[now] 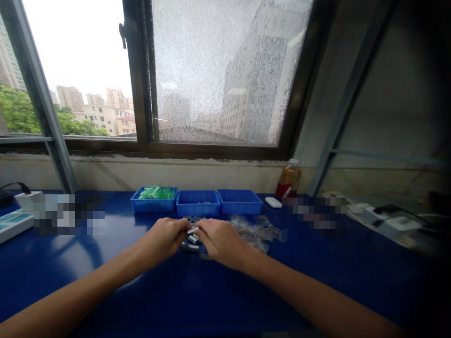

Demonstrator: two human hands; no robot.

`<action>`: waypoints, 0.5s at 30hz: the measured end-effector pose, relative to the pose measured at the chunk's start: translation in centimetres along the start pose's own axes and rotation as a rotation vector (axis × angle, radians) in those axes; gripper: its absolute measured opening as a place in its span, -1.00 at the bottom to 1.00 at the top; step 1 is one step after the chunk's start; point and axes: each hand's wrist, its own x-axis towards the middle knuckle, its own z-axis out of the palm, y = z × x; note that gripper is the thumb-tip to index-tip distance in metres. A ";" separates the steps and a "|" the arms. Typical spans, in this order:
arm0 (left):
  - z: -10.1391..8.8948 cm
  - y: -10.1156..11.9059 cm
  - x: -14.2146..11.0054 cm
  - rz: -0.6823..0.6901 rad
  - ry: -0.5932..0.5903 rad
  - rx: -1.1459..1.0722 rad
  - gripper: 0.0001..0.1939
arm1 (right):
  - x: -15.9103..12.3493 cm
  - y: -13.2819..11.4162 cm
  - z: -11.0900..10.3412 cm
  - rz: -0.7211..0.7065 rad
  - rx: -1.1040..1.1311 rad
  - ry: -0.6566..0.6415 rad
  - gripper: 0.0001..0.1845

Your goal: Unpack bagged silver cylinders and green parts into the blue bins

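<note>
My left hand (pixel 165 238) and my right hand (pixel 220 240) meet over the middle of the blue table (pixel 105 263), fingers curled. Between their fingertips they pinch a small silver metal piece (pixel 192 230). Several similar small grey metal parts (pixel 190 245) lie on the table right under and between the hands. A heap of small clear plastic bags (pixel 255 231) with dark parts inside lies just to the right of my right hand.
Three blue bins stand in a row behind the hands: the left bin (pixel 153 204) holds green items, the middle bin (pixel 198 205) and right bin (pixel 239 204) look nearly bare. A brown bottle (pixel 288 182) stands by the window. Power strips (pixel 384 220) and cables lie at right.
</note>
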 end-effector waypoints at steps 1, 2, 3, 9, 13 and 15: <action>0.1 -0.1 0.0 0.018 0.034 -0.028 -0.83 | 0.0 0.0 0.0 0.027 0.026 0.007 -0.72; 0.1 -0.1 0.0 0.034 0.072 -0.056 -0.82 | 0.1 0.1 -0.1 0.053 0.051 0.014 -0.71; 0.0 -0.1 0.0 0.048 0.106 -0.075 -0.80 | 0.1 0.1 -0.1 0.074 0.074 0.021 -0.71; -0.5 0.2 0.1 0.076 0.178 -0.085 -0.81 | 0.0 0.1 -0.3 0.089 0.186 0.142 -0.75; -0.6 0.4 0.2 0.073 0.133 -0.103 -0.76 | 0.1 0.6 -0.2 -0.005 0.171 0.209 -0.79; -0.6 0.0 0.4 0.058 0.088 -0.080 -0.74 | 0.6 1.3 0.0 -0.028 0.115 0.212 -0.81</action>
